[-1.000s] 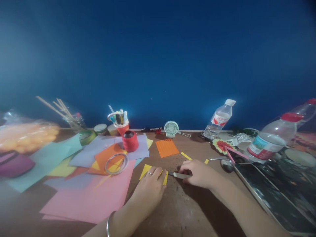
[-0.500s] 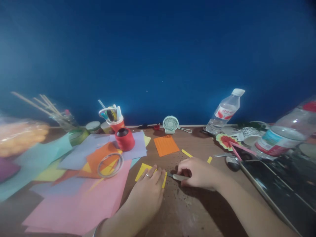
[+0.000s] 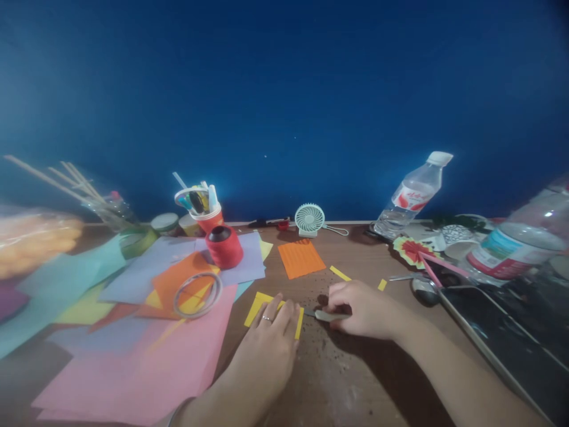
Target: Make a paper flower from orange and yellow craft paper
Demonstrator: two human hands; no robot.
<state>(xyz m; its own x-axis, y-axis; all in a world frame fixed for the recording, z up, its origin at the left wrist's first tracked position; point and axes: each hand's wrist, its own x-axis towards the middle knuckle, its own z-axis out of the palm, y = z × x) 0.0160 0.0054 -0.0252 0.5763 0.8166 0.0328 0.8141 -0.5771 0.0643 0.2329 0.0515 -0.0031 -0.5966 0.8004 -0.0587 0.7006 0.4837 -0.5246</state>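
Observation:
My left hand lies flat with its fingers stretched over a small piece of yellow paper, pressing it to the brown table. Much of the paper is hidden under the fingers. My right hand is closed on the pale handle of a small knife. The blade points left and reaches the paper's right edge, beside the left fingertips; whether it lies over or under the paper I cannot tell. Just beyond the hands are a thin yellow strip, a short yellow scrap and a pleated orange paper square.
Coloured paper sheets cover the left side, with a tape roll and a red thread spool on them. A pen cup and mini fan stand behind. On the right are a water bottle, larger bottle and black tray.
The whole view has shifted slightly. My left hand stays on the yellow paper, and the right hand keeps the knife at the paper's right edge with hardly any movement.

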